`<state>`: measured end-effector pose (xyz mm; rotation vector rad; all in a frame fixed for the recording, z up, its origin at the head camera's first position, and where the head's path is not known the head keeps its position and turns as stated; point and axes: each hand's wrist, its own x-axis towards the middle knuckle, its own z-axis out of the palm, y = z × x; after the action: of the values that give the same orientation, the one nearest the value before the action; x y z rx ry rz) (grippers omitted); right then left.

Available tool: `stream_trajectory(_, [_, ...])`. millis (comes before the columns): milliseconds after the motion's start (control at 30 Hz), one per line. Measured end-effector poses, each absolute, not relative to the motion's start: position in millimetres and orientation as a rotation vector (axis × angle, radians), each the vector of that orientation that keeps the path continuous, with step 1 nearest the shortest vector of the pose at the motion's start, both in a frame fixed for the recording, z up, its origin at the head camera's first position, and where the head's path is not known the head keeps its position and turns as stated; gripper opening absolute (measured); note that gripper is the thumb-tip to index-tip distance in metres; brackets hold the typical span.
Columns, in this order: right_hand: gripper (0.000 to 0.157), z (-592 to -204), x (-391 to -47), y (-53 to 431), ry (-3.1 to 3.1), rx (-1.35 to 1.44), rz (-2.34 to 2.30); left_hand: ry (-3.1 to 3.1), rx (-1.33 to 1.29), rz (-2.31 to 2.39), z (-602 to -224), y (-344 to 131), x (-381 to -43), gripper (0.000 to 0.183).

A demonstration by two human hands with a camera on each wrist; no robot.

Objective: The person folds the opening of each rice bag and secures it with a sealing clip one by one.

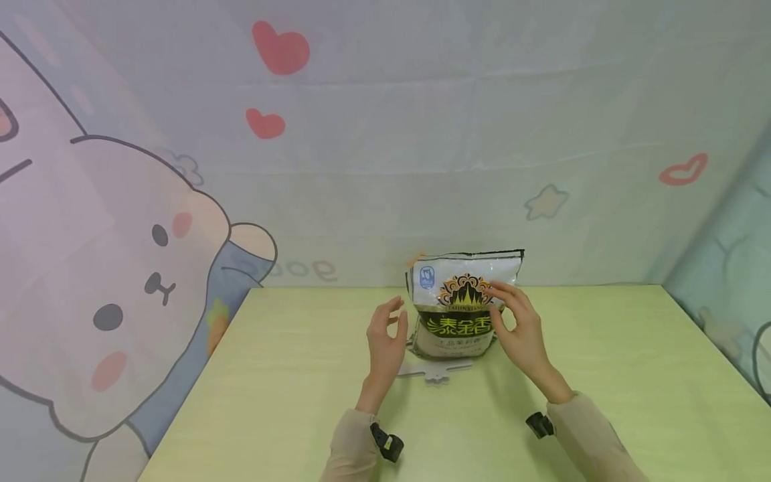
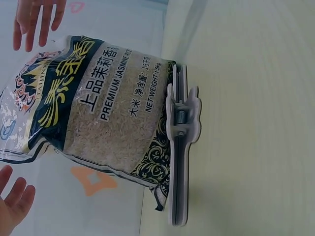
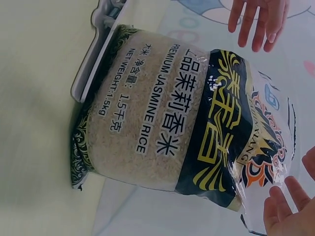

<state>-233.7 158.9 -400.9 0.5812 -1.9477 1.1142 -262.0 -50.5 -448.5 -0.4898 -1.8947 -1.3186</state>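
Note:
A bag of jasmine rice (image 1: 454,341) stands upright on the table, its flat top edge leaning to the right. Rice shows through the clear lower part of the bag (image 2: 113,98) in the left wrist view. In front of its base lies a whitish bag clip (image 1: 436,369) with a spring in the middle (image 2: 182,118). My left hand (image 1: 386,340) is raised just left of the bag, fingers loosely bent and holding nothing. Beside the bag's upper right side is my right hand (image 1: 525,337), fingers spread; whether its fingertips touch the bag I cannot tell.
The pale green table (image 1: 289,402) extends to both sides of the bag. Behind it hangs a cloth backdrop (image 1: 385,167) printed with hearts and a large cartoon animal. Small black devices (image 1: 388,443) sit at both wrists. A dark cable (image 1: 760,361) curves at the far right edge.

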Motion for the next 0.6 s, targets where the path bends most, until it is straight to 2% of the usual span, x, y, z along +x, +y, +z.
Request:
stream_trajectory(167, [0.028,-387,-229,151,-1.933,0.617,1.12,-1.933,-0.457,-1.382,-439,-49,-258,0.025])
stream_trajectory(400, [0.029,-416,-255,160,-1.963,0.585,1.083,-1.966,-0.438,-1.461,-445,-49,-269,0.029])
stream_trajectory(600, [0.026,-412,-262,158,-1.944,0.615,1.039,-2.072,-0.433,-1.53,-442,-47,-271,0.037])
